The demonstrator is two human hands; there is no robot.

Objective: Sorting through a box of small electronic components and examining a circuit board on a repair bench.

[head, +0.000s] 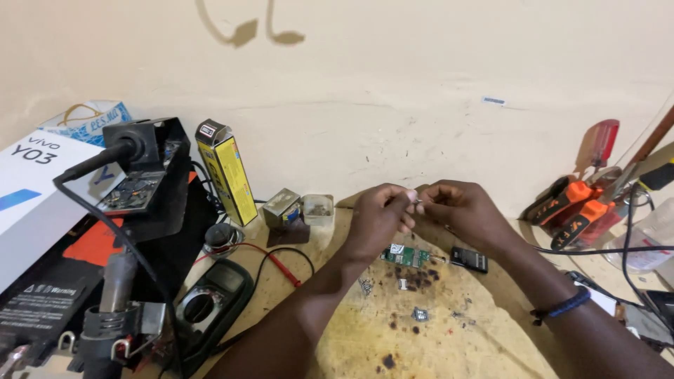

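Where the two hands meet just above the centre of the frame, a tiny pale metallic part [418, 203] sits pinched between their fingertips; it is too small to tell its shape. The left hand [379, 219] is curled closed, thumb and forefinger nipping the part from the left, and the right hand [465, 209] is likewise closed around it from the right, with a dark blue braided wristband [560, 307] on its wrist.

Directly below the hands, on the stained, scorched yellow-brown wooden board [449, 337], lies a small green rectangular circuit board [406, 255] with bright metal contacts, and just right of it a small black rectangular component [469, 259]. Little silvery metal shields [420, 314] are scattered lower on the wood.

At centre left, a tall yellow and black cardboard box [226, 172] stands upright against the cream plaster wall, near a dull metal cube [282, 207] and a small clear plastic tub [318, 208]. In the lower left lies a dark green multimeter [210, 303] with a round dial and a red probe lead [277, 263]. At the right edge, orange and black handled pliers [572, 210] rest beside a red translucent screwdriver handle [602, 142].
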